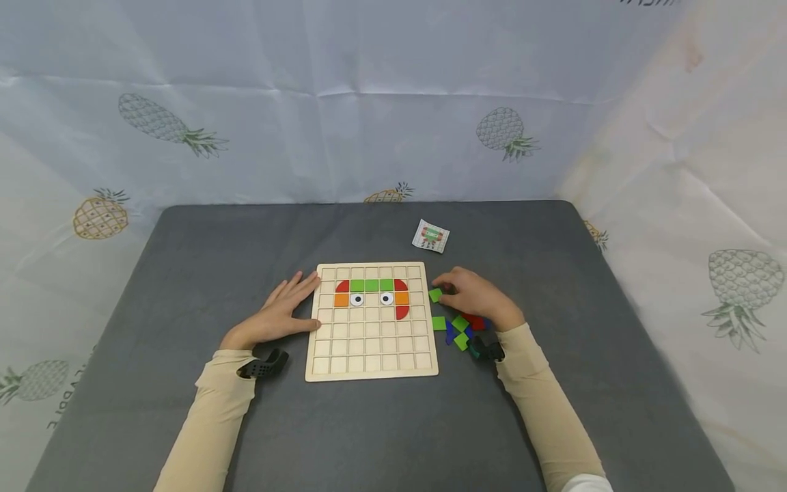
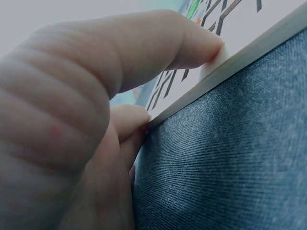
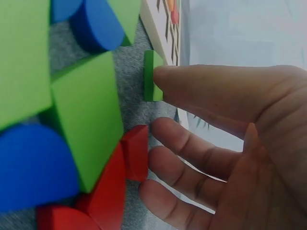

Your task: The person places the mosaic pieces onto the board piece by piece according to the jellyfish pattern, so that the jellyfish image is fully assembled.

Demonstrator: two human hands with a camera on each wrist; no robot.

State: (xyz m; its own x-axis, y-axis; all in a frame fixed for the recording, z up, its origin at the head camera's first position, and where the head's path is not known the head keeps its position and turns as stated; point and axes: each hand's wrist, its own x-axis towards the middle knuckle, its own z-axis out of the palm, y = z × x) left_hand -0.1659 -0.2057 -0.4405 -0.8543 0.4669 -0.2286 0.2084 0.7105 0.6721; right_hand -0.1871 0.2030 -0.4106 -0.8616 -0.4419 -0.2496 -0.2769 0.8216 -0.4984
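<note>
A pale wooden grid board lies on the table. Along its upper rows sit green squares, red rounded corner pieces, orange squares and two eye tiles. My left hand rests at the board's left edge with spread fingers; in the left wrist view its thumb touches the rim. Just right of the board, my right hand pinches a green square tile between thumb and forefinger. In the right wrist view that tile is partly covered by the thumb.
Below the right hand lies a loose group of green squares, blue pieces and red pieces, partly hidden by the wrist. A small picture card lies beyond the board on the dark table. Pineapple-print cloth hangs behind.
</note>
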